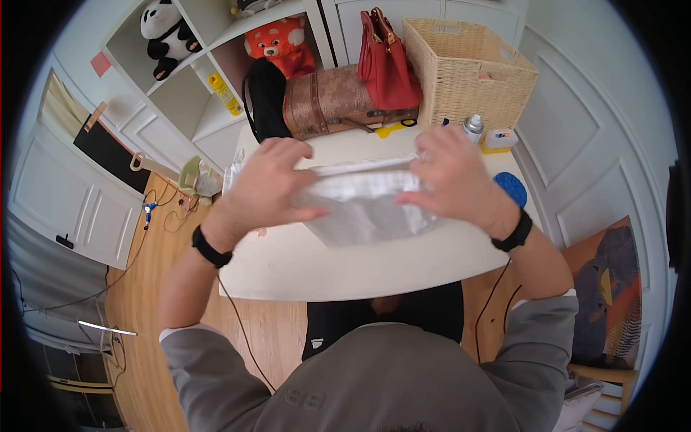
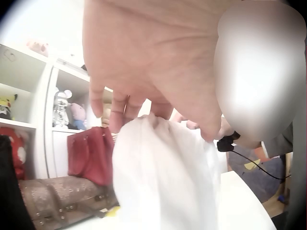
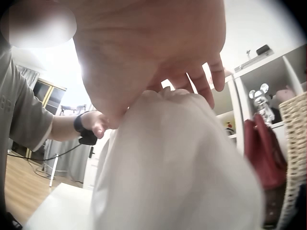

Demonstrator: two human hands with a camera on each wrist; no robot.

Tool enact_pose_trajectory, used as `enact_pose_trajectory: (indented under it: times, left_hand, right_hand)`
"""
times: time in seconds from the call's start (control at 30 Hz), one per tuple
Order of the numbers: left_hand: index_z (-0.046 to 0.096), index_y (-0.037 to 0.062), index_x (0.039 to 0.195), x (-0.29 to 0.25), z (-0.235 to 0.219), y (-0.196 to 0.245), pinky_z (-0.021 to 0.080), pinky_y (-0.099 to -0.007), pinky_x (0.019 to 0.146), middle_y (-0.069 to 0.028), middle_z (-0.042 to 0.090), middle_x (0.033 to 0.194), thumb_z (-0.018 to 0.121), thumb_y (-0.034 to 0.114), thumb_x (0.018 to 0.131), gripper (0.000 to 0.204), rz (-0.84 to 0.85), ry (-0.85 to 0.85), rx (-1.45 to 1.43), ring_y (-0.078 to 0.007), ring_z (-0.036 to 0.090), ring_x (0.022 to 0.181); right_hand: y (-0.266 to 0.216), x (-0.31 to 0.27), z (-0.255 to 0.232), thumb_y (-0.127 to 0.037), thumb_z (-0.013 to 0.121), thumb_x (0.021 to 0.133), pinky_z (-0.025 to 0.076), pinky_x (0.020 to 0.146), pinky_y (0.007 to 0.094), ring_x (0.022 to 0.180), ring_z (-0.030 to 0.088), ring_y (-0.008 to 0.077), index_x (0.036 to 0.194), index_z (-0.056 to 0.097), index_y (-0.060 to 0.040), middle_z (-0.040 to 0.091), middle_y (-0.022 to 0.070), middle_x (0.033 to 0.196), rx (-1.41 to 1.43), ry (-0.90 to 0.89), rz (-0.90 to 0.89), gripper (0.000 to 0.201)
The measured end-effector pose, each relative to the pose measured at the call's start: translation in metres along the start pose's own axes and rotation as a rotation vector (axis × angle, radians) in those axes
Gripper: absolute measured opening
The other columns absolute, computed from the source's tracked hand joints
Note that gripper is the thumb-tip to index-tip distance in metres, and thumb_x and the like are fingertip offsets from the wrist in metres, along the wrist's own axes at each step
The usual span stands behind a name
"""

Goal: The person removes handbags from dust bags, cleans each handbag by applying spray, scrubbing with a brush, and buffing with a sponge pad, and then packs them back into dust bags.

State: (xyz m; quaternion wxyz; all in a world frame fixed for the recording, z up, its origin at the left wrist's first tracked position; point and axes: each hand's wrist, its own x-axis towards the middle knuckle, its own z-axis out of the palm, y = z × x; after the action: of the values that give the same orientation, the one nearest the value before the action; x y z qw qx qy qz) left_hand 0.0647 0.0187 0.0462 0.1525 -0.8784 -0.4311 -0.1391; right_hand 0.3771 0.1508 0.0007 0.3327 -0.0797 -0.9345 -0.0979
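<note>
A soft white cloth hangs stretched between both hands over the table, slightly blurred, its upper edge gathered in folds. At its left end my left hand holds the top edge, thumb pointing inward. My right hand grips the opposite end in the same way. In the left wrist view the cloth drops from bunched folds at the fingertips. The right wrist view shows the cloth puckered under the fingers and falling wide below them. Part of each hand's grip is hidden by the palm.
Beneath lies a white table. Along its back stand a brown patterned case, a red handbag and a wicker basket. A spray can and a blue round item are at the right. White shelves hold plush toys.
</note>
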Motion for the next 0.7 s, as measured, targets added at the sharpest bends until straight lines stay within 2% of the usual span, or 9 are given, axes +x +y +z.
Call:
enact_pose_trajectory:
  times: [0.1, 0.17, 0.2, 0.33, 0.4, 0.43, 0.57, 0.63, 0.7]
  left_hand:
    - [0.076, 0.0026, 0.089, -0.043, -0.008, -0.027, 0.049, -0.0458, 0.100, -0.0135, 0.071, 0.116, 0.088, 0.034, 0.075, 0.037, -0.190, -0.079, 0.097, -0.0350, 0.065, 0.111]
    - [0.076, -0.0007, 0.086, -0.070, 0.000, -0.042, 0.053, -0.0449, 0.085, -0.0161, 0.072, 0.091, 0.083, 0.031, 0.087, 0.032, -0.412, -0.038, -0.153, -0.0359, 0.068, 0.090]
    - [0.076, -0.0013, 0.084, -0.082, 0.009, -0.044, 0.053, -0.0448, 0.079, -0.0174, 0.072, 0.082, 0.081, 0.032, 0.091, 0.035, -0.533, -0.046, -0.282, -0.0363, 0.068, 0.082]
    - [0.076, -0.0032, 0.085, -0.072, 0.016, -0.017, 0.053, -0.0429, 0.069, -0.0197, 0.072, 0.079, 0.081, 0.027, 0.093, 0.031, -0.623, -0.167, -0.252, -0.0366, 0.066, 0.069]
    - [0.071, -0.0077, 0.086, -0.065, 0.013, -0.012, 0.049, -0.0357, 0.068, -0.0183, 0.068, 0.075, 0.075, 0.013, 0.097, 0.024, -0.721, -0.090, -0.363, -0.0263, 0.061, 0.067]
    - [0.071, -0.0077, 0.086, -0.064, 0.015, -0.012, 0.049, -0.0357, 0.068, -0.0183, 0.068, 0.075, 0.075, 0.013, 0.097, 0.024, -0.722, -0.089, -0.362, -0.0263, 0.061, 0.067]
    - [0.076, -0.0065, 0.106, -0.055, 0.020, -0.006, 0.050, -0.0351, 0.071, -0.0176, 0.069, 0.081, 0.075, 0.008, 0.094, 0.019, -0.727, -0.022, -0.453, -0.0235, 0.061, 0.068]
    - [0.076, -0.0049, 0.116, -0.047, 0.023, -0.001, 0.052, -0.0355, 0.072, -0.0177, 0.069, 0.084, 0.074, 0.006, 0.092, 0.026, -0.735, -0.045, -0.455, -0.0240, 0.063, 0.070]
    - [0.068, -0.0013, 0.137, -0.042, 0.027, 0.001, 0.054, -0.0371, 0.076, -0.0192, 0.068, 0.087, 0.074, 0.003, 0.088, 0.049, -0.716, -0.212, -0.412, -0.0263, 0.067, 0.076]
  right_hand:
    - [0.034, -0.024, -0.017, -0.038, 0.082, 0.084, 0.043, 0.089, 0.0445, 0.096, 0.056, 0.0301, 0.081, 0.073, -0.0028, 0.062, 0.0112, 0.096, -0.006, 0.038, 0.074, 0.036]
    - [0.061, -0.047, -0.019, -0.029, 0.078, 0.088, 0.044, 0.089, 0.0450, 0.094, 0.058, 0.0304, 0.079, 0.073, -0.0025, 0.062, 0.0094, 0.089, 0.120, -0.054, 0.327, 0.029]
    - [0.058, -0.052, -0.010, -0.029, 0.078, 0.088, 0.044, 0.089, 0.0450, 0.094, 0.058, 0.0304, 0.079, 0.073, -0.0025, 0.062, 0.0094, 0.089, 0.121, -0.055, 0.325, 0.029]
    - [0.035, -0.058, 0.001, -0.019, 0.076, 0.089, 0.045, 0.085, 0.0442, 0.085, 0.060, 0.0318, 0.074, 0.072, -0.0030, 0.062, 0.0099, 0.080, 0.090, -0.054, 0.278, 0.022]
    - [0.036, -0.056, 0.001, -0.018, 0.076, 0.088, 0.045, 0.082, 0.0442, 0.081, 0.061, 0.0332, 0.072, 0.072, -0.0029, 0.063, 0.0113, 0.079, 0.073, -0.063, 0.295, 0.022]
    - [0.037, -0.056, 0.000, -0.015, 0.075, 0.087, 0.046, 0.079, 0.0447, 0.079, 0.062, 0.0348, 0.073, 0.072, -0.0021, 0.065, 0.0130, 0.080, 0.126, -0.066, 0.368, 0.019]
    - [0.038, -0.049, -0.003, -0.006, 0.071, 0.084, 0.050, 0.075, 0.0482, 0.080, 0.065, 0.0398, 0.085, 0.075, 0.0011, 0.069, 0.0181, 0.086, 0.170, -0.160, 0.437, 0.009]
    - [0.032, -0.048, 0.000, -0.004, 0.069, 0.083, 0.052, 0.079, 0.0491, 0.084, 0.066, 0.0404, 0.098, 0.075, 0.0019, 0.069, 0.0196, 0.089, 0.182, -0.180, 0.423, 0.017]
    - [0.024, -0.045, 0.000, -0.002, 0.068, 0.082, 0.053, 0.082, 0.0500, 0.089, 0.068, 0.0410, 0.110, 0.075, 0.0028, 0.070, 0.0211, 0.092, 0.196, -0.202, 0.408, 0.030]
